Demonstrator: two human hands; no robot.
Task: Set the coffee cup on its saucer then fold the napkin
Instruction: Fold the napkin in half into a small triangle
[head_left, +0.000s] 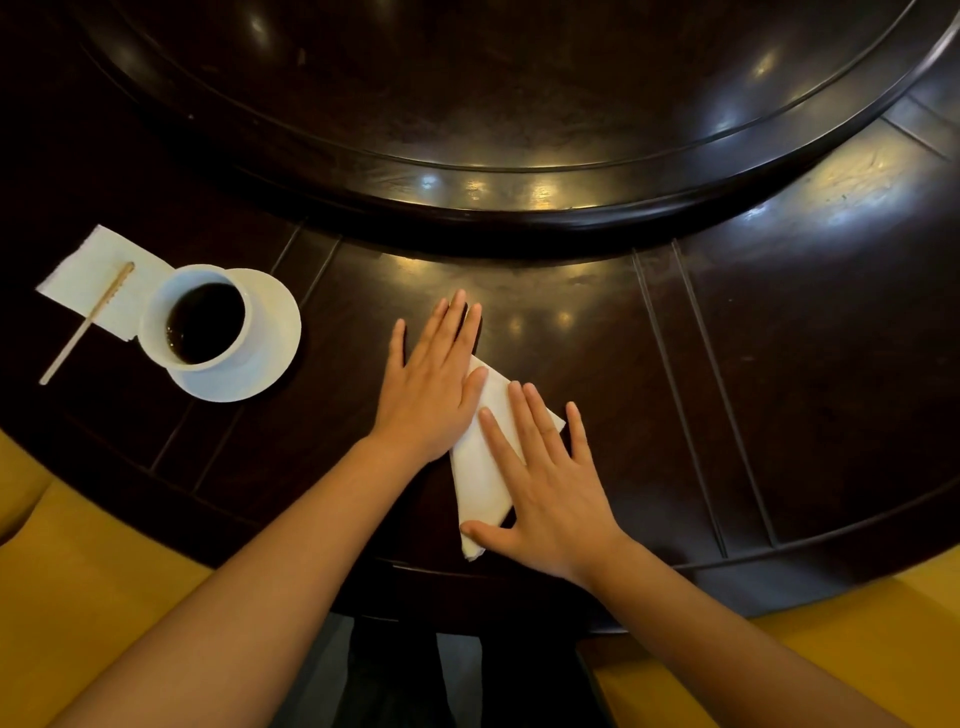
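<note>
In the middle of the frame the thin, soft, light napkin (485, 462) lies folded on the dark surface (675, 364), with the left hand (434, 384) and right hand (550, 493) spread flat, pressing it; best pinched at a corner.

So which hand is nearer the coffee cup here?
Left. The left hand lies flat just right of the coffee cup, with bare table between; the right hand presses the napkin, farther right.

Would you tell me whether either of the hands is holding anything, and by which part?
Nothing is gripped: left hand and right hand press flat on the folded napkin.
</note>
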